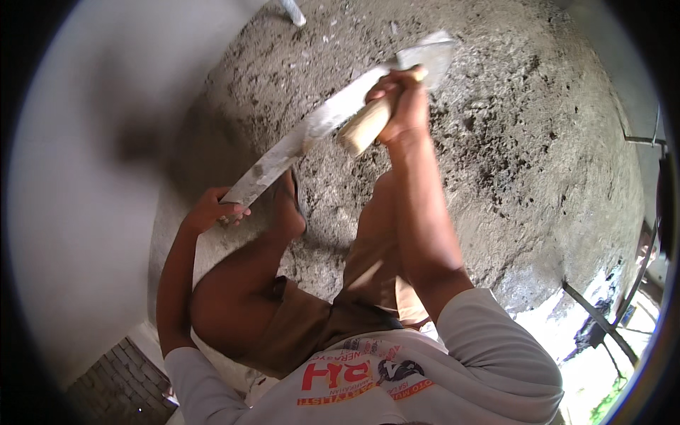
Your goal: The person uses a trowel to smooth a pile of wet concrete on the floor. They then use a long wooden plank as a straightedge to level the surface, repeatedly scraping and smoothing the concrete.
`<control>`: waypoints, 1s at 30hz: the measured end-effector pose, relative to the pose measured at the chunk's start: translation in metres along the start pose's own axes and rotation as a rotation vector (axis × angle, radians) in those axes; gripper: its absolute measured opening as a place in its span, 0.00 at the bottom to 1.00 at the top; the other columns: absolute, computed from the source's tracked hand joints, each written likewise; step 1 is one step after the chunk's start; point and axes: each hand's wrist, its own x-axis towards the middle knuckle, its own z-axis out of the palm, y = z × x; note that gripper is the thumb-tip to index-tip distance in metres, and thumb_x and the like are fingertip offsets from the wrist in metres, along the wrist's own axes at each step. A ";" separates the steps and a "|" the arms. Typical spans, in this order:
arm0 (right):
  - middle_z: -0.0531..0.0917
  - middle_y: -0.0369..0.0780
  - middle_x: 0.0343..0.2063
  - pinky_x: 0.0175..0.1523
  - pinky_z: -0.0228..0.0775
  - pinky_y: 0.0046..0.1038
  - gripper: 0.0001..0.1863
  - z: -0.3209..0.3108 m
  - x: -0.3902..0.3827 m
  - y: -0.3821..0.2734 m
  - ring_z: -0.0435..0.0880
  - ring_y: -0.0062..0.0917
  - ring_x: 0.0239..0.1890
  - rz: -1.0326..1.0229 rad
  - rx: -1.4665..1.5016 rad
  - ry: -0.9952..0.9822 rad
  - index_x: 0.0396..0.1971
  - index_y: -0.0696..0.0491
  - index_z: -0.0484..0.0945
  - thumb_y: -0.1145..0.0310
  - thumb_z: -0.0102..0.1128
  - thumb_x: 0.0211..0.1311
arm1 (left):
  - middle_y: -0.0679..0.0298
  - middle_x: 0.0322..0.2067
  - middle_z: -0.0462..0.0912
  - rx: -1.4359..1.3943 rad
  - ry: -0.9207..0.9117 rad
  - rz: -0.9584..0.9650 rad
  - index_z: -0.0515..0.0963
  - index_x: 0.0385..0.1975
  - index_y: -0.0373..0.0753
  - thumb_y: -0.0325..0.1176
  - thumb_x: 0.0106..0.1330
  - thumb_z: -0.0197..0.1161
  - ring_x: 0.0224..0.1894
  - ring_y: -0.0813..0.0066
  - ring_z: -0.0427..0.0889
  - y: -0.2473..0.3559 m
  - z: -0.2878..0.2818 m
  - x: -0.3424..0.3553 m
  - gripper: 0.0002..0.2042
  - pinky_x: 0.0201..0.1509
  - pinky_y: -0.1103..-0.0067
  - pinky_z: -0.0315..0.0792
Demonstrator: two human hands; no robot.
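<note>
My left hand (216,210) grips the near end of a long, flat, pale straightedge (280,154) smeared with mortar. The bar slants up and to the right across the rough grey mortar surface (510,142). In my right hand (404,103) is a trowel, its thick wooden handle (365,127) pointing back toward me. The trowel's metal blade (428,57), slightly blurred, is by the far end of the straightedge. Whether blade and bar touch, I cannot tell.
A smooth pale wall (85,212) rises on the left, with a dark shadow on it. My bare leg and sandalled foot (287,205) stand under the straightedge. Dark metal bars (602,322) stick out at the right. A whitish pipe end (292,13) shows at the top.
</note>
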 end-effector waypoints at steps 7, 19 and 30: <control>0.71 0.31 0.21 0.24 0.68 0.21 0.02 -0.029 -0.003 -0.068 0.71 0.14 0.19 -0.206 -0.178 0.001 0.32 0.51 0.69 0.72 0.52 0.65 | 0.55 0.40 0.86 -0.091 -0.291 -0.037 0.77 0.49 0.28 0.38 0.60 0.69 0.36 0.72 0.84 -0.022 -0.008 0.118 0.23 0.38 0.76 0.80; 0.77 0.36 0.20 0.25 0.73 0.26 0.05 -0.114 -0.039 -0.035 0.77 0.18 0.21 -0.413 -1.157 0.428 0.38 0.55 0.76 0.74 0.55 0.62 | 0.66 0.37 0.80 -0.444 0.323 -0.038 0.74 0.47 0.35 0.51 0.68 0.62 0.36 0.76 0.82 -0.086 -0.025 0.227 0.23 0.34 0.76 0.80; 0.80 0.38 0.21 0.21 0.76 0.24 0.04 -0.177 0.058 0.053 0.76 0.17 0.16 -0.789 -1.318 -0.026 0.29 0.52 0.77 0.69 0.58 0.57 | 0.60 0.31 0.81 -0.095 0.769 0.095 0.80 0.37 0.32 0.49 0.69 0.59 0.34 0.66 0.79 -0.137 -0.030 0.272 0.21 0.37 0.68 0.72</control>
